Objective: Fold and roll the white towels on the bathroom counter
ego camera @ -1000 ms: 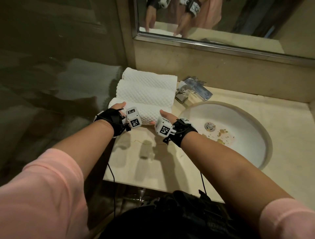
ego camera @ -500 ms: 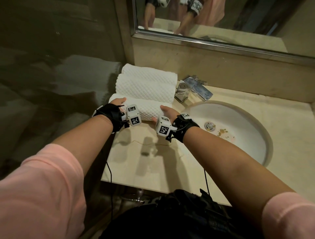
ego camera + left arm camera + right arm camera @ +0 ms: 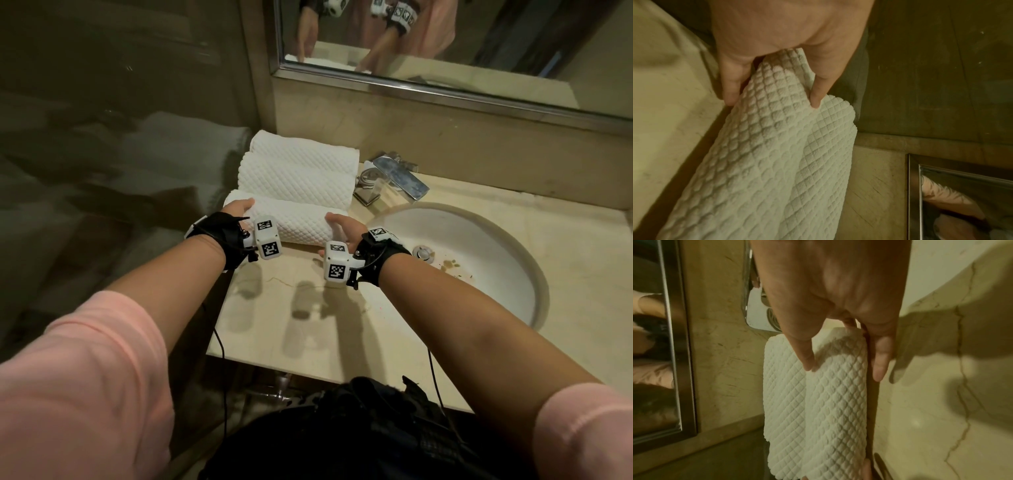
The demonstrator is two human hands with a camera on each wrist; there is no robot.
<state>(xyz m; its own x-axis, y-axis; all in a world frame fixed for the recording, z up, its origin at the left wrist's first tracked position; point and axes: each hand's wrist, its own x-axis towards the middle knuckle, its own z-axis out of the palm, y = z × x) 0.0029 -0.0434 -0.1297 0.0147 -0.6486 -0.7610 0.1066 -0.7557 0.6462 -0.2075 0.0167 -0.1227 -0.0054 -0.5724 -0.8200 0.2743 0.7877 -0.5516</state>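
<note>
Three rolled white quilted towels lie side by side at the back left of the beige counter (image 3: 308, 325). My left hand (image 3: 240, 206) holds the left end of the nearest roll (image 3: 294, 222), and my right hand (image 3: 337, 226) holds its right end. In the left wrist view my left hand (image 3: 772, 104) straddles the nearest roll (image 3: 766, 162), thumb on one side and a finger on the other. Seen from the right wrist, my right hand (image 3: 844, 373) clasps the nearest roll (image 3: 836, 402) the same way. The middle roll (image 3: 298, 181) and the far roll (image 3: 301, 152) lie behind it, touching.
A chrome faucet (image 3: 394, 180) stands just right of the towels. The oval white sink (image 3: 479, 274) fills the counter's right part, with brown stains near its drain. A framed mirror (image 3: 479, 51) hangs above, and a dark glass wall runs along the counter's left edge.
Hardly anything: the view has shifted a little. Both hands stay at the two ends of the nearest roll.
</note>
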